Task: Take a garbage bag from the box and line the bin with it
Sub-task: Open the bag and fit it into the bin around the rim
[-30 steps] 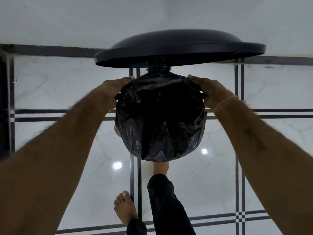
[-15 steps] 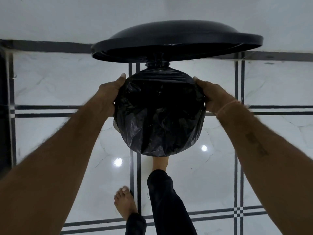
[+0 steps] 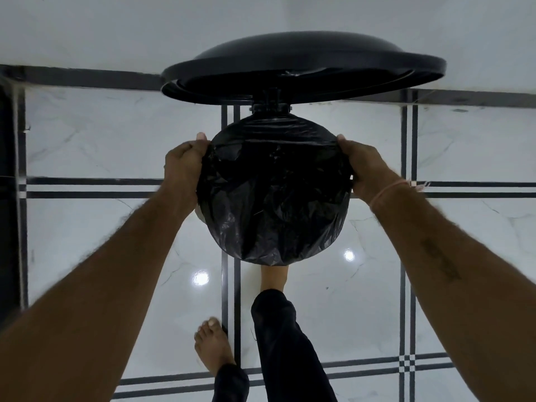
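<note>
Head view: lining step near done, left hand (image 3: 182, 166) and right hand (image 3: 366, 166) each grip the bag (image 3: 272, 198) hem, stretched between them over the bin (image 3: 271, 107); next, probably tug it down evenly

Floor (image 3: 87, 134): glossy white marble-look tiles with faint grey veins.
Stripes (image 3: 87, 181): paired dark lines inlaid in the floor, running both across and lengthwise; they cross in a small grid at lower right (image 3: 406, 365).
Wall (image 3: 116, 24): plain and pale.
Skirting (image 3: 87, 78): dark band where wall meets floor.
Light reflections (image 3: 200, 277): two round bright spots on the tiles, the second to the right (image 3: 349, 255).
Dark shape (image 3: 7, 198): tall, at the left edge, too cut off to identify.
Lighting: dim overall.
</note>
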